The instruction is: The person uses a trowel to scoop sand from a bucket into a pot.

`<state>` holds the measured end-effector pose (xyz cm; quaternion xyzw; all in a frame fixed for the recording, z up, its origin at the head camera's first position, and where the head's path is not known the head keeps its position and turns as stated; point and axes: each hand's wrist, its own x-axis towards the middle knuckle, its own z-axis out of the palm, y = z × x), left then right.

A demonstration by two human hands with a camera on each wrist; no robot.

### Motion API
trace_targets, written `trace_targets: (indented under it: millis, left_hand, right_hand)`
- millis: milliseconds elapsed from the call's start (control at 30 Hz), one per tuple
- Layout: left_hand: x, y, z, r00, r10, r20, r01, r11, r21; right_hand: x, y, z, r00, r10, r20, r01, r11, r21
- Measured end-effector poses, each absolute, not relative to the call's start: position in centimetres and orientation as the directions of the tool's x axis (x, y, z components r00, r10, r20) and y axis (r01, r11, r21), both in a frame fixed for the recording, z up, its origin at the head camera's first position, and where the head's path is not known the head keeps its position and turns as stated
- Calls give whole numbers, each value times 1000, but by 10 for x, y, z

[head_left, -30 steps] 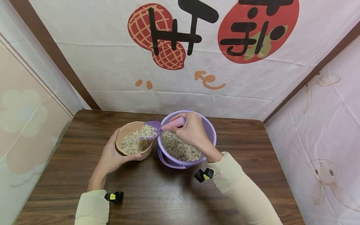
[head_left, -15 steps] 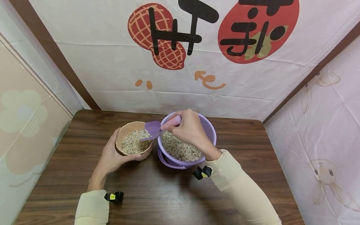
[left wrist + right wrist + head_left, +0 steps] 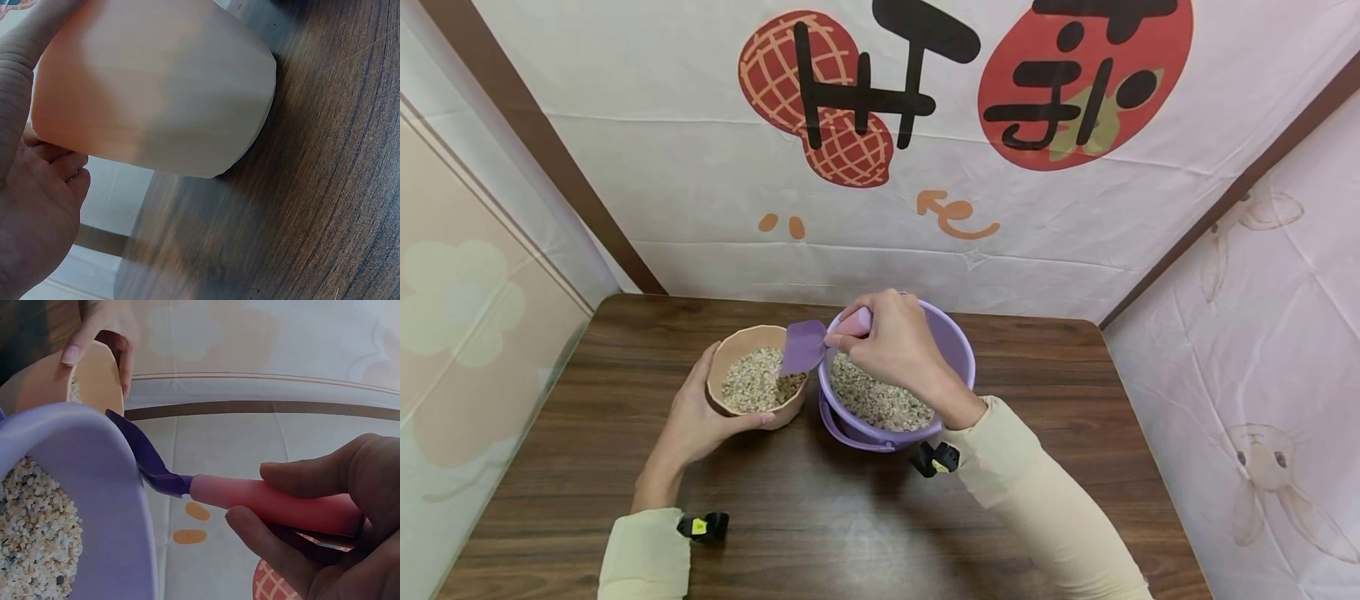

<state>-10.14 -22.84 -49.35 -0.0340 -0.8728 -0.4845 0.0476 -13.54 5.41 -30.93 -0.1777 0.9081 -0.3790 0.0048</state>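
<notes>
My left hand (image 3: 697, 423) grips the side of a peach-coloured, faceted bowl (image 3: 747, 342), its thumb along the near rim. Small pale gravel (image 3: 754, 385) lies in the bowl. The left wrist view shows the bowl's smooth outer wall (image 3: 156, 87) close to the wooden table. In my right hand (image 3: 895, 340) is a toy shovel (image 3: 803, 346), its pink handle (image 3: 244, 497) pinched between thumb and fingers. The purple blade is tipped steeply over the bowl's right rim, its back showing. More of the same gravel (image 3: 876, 400) fills the lower part of a lilac bucket (image 3: 955, 350) beneath my right hand.
Right of the bowl, the bucket stands close beside it, its carrying handle (image 3: 853, 442) hanging down at the front left. Both are near the back of the dark wooden table (image 3: 820, 525). A printed cloth wall (image 3: 700, 192) rises behind the table, with more cloth at both sides.
My right hand has turned the shovel over and shifted slightly left. Gravel that lay on the blade has slid off into the bowl. The left hand and bowl have stayed in place.
</notes>
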Motion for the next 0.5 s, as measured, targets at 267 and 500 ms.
trace_targets:
  millis: [267,500]
  left_hand:
    - [-101,-229,-492,-992,15,124,113,527,842]
    - [-100,-228,-492,-992,13,128,115,527,842]
  right_hand:
    - [-130,71,-318,-931,-296,215,-349,539,-767]
    - [-124,97,-328,-958,-200,203,-277,481,-832]
